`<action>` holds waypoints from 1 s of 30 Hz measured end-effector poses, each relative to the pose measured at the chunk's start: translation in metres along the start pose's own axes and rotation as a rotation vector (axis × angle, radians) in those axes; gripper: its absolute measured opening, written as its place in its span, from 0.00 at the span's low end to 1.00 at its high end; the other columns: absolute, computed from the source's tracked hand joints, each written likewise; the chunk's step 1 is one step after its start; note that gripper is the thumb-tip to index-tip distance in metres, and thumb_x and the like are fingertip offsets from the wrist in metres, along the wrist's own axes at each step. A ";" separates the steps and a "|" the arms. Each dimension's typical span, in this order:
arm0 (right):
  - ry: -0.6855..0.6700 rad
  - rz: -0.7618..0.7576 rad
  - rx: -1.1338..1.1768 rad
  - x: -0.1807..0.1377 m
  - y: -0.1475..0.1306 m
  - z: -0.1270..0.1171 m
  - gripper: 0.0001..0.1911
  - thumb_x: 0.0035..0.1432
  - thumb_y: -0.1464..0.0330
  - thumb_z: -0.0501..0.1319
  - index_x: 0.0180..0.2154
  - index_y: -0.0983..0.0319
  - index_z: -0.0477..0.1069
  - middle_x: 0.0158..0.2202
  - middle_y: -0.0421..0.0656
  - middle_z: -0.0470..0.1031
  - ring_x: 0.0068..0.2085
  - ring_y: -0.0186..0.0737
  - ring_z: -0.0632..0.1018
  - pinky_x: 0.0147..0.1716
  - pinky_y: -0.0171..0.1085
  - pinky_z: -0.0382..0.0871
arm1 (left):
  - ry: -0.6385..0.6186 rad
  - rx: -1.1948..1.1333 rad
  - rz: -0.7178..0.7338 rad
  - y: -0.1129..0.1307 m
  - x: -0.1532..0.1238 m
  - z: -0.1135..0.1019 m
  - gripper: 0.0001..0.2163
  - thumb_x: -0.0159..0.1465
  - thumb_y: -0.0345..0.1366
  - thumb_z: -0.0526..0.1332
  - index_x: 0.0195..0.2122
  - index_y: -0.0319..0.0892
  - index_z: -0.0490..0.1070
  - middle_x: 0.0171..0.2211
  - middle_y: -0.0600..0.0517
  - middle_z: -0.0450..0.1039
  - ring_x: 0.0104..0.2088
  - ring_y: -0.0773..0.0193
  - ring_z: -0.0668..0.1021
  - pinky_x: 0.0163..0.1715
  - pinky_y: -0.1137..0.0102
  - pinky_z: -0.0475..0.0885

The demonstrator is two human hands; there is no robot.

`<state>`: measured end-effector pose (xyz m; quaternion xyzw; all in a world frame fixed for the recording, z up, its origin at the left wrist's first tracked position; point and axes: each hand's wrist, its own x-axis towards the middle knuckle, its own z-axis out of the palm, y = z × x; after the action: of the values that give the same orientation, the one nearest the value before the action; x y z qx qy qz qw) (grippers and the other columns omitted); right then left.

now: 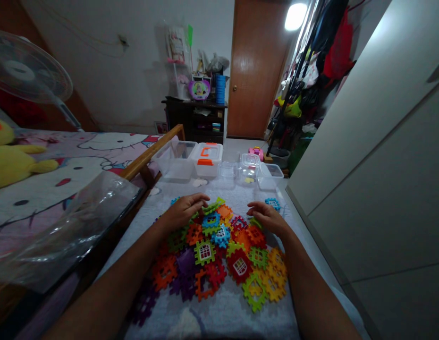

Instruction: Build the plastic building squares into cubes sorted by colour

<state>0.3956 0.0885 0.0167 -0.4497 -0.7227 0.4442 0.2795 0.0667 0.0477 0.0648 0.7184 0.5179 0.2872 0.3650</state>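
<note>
Colourful plastic interlocking blocks lie in a loose pile on the cloth before me. Among them are a green window block (204,253), a dark red window block (240,266), a blue block (221,235) and a purple block (186,261). My left hand (186,209) is at the pile's far left edge, fingers stretched inward beside a light green block (214,206); whether they touch it I cannot tell. At the far right edge my right hand (267,217) has its fingers apart, pointing inward, close to another green block (255,223). Neither hand visibly grips a block.
Beyond the pile stand a clear open bin (175,165), a lidded box with orange latches (208,160) and smaller clear containers (250,163). A single blue block (272,203) lies right of my right hand. A wooden rail (154,153) borders the left, a pale cabinet (375,141) the right.
</note>
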 end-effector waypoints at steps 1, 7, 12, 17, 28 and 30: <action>0.012 0.000 -0.006 0.000 0.001 0.000 0.16 0.58 0.66 0.56 0.48 0.62 0.70 0.41 0.47 0.80 0.42 0.41 0.80 0.45 0.44 0.74 | 0.055 0.059 -0.004 -0.002 -0.004 -0.004 0.20 0.66 0.48 0.51 0.50 0.42 0.71 0.43 0.48 0.77 0.42 0.57 0.79 0.46 0.63 0.72; 0.020 -0.014 -0.009 0.000 -0.002 0.000 0.18 0.56 0.67 0.58 0.49 0.61 0.71 0.43 0.47 0.80 0.44 0.43 0.80 0.46 0.45 0.74 | 0.323 0.465 -0.057 -0.055 -0.022 -0.034 0.22 0.61 0.53 0.52 0.44 0.42 0.73 0.50 0.43 0.74 0.54 0.50 0.73 0.58 0.56 0.63; -0.066 -0.069 -0.157 0.010 -0.024 0.002 0.16 0.56 0.69 0.57 0.47 0.60 0.74 0.50 0.47 0.77 0.51 0.44 0.77 0.53 0.47 0.69 | 0.303 0.346 -0.224 -0.099 -0.030 -0.042 0.28 0.60 0.59 0.51 0.47 0.42 0.73 0.51 0.42 0.74 0.54 0.49 0.73 0.58 0.55 0.64; -0.184 -0.164 -0.288 0.039 -0.044 0.023 0.19 0.58 0.71 0.55 0.50 0.58 0.73 0.52 0.45 0.75 0.52 0.43 0.75 0.54 0.46 0.68 | 0.264 0.157 -0.260 -0.098 -0.034 -0.035 0.34 0.58 0.63 0.53 0.53 0.39 0.70 0.53 0.43 0.73 0.54 0.48 0.74 0.57 0.56 0.66; -0.197 -0.274 -0.445 0.081 -0.052 0.077 0.20 0.52 0.79 0.59 0.46 0.59 0.75 0.49 0.44 0.77 0.50 0.43 0.76 0.54 0.42 0.67 | 0.273 0.092 -0.225 -0.101 -0.041 -0.032 0.32 0.58 0.62 0.56 0.53 0.42 0.70 0.55 0.45 0.72 0.55 0.49 0.73 0.59 0.56 0.64; -0.129 -0.342 -0.446 0.077 -0.053 0.079 0.16 0.52 0.79 0.59 0.41 0.59 0.76 0.45 0.44 0.78 0.48 0.42 0.76 0.53 0.41 0.66 | 0.274 0.128 -0.201 -0.102 -0.040 -0.032 0.30 0.59 0.61 0.56 0.52 0.42 0.70 0.55 0.45 0.71 0.57 0.49 0.72 0.60 0.56 0.62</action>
<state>0.2772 0.1163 0.0291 -0.3425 -0.8842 0.2486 0.1979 -0.0251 0.0367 -0.0025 0.6388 0.6492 0.3110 0.2715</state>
